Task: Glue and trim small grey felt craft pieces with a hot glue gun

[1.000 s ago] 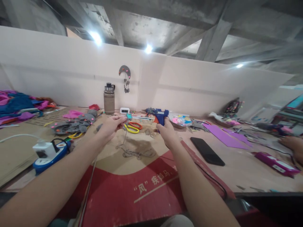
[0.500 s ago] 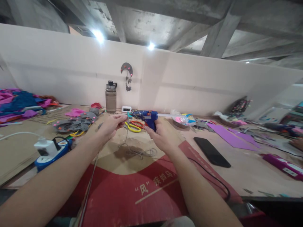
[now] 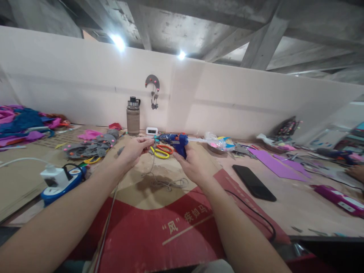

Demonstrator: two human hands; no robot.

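Observation:
My right hand is wrapped round the handle of a blue hot glue gun, whose nozzle points left. A clear glue stick sticks out of its back end. My left hand pinches a small teal piece close to the nozzle; whether the two touch I cannot tell. From the pinch a thin grey cord hangs down to a loose tangle on the cardboard. Behind and below the gun lie scissors with yellow and orange handles.
A bottle and a small white clock stand at the wall. Grey felt pieces and a blue-white power strip lie left. To the right are a black phone, purple sheets and a magenta power strip. Another person's hand shows far right.
The glue gun has shifted very slightly left and its tilt has changed a little. My left hand keeps its pinch on the teal piece, nearly in the same place.

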